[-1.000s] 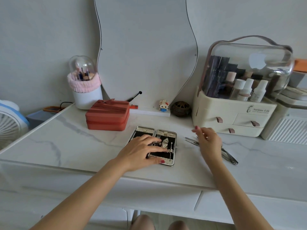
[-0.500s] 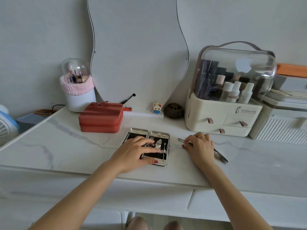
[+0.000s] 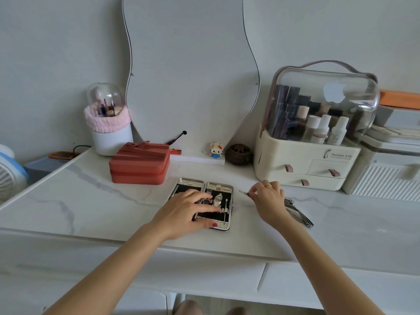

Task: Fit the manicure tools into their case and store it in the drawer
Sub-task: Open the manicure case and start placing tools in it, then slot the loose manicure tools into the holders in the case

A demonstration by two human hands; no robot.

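The manicure case (image 3: 219, 186) lies open on the marble tabletop, silver-edged with a black lining, and a few tools sit in its right half. My left hand (image 3: 187, 210) rests flat on the case with fingers spread across it. My right hand (image 3: 269, 200) is just right of the case and pinches a thin metal tool (image 3: 242, 192) lifted off the table, its tip pointing left. More loose metal tools (image 3: 297, 212), clippers among them, lie on the table right of that hand, partly hidden by it.
A red zipped box (image 3: 139, 163) stands behind the case on the left. A cream cosmetics organiser (image 3: 304, 164) with small drawers stands at the back right, a white ribbed box (image 3: 386, 178) beside it. Drawer fronts (image 3: 318, 289) run below the table edge.
My right hand came down on the loose tools, then picked up one thin tool and lifted it slightly toward the case. My left hand stayed on the case.
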